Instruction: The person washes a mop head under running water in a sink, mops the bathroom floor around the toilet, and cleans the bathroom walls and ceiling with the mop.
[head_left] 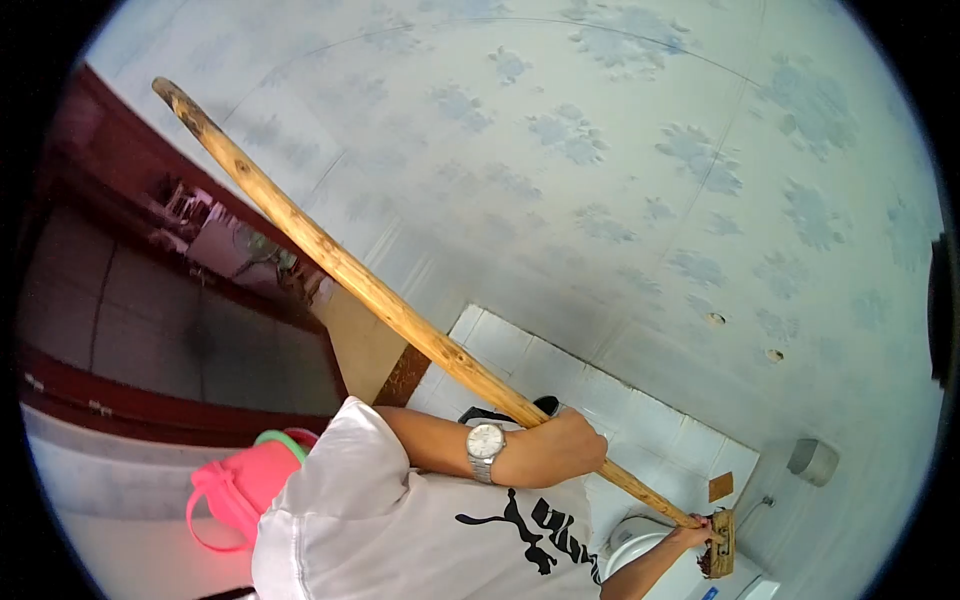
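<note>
A long wooden pole (350,275) runs diagonally from the upper left to the lower right. My left hand (555,448), with a watch (486,443) on its wrist, is wrapped round the lower half of the pole. Further down, my right hand (700,532) is closed at the pole's lower end, beside a worn wooden head (722,543) with brownish bristles or fibres. The fingers of that hand are small and partly hidden. The pole's upper end is free in front of the patterned wall.
A toilet (632,538) is partly visible below the pole. A dispenser (813,462) hangs on the wall (570,200) at the right. White tiles (530,365) line the lower wall or floor. At the left are a dark red door frame (200,420) and a pink bucket-like container (240,490).
</note>
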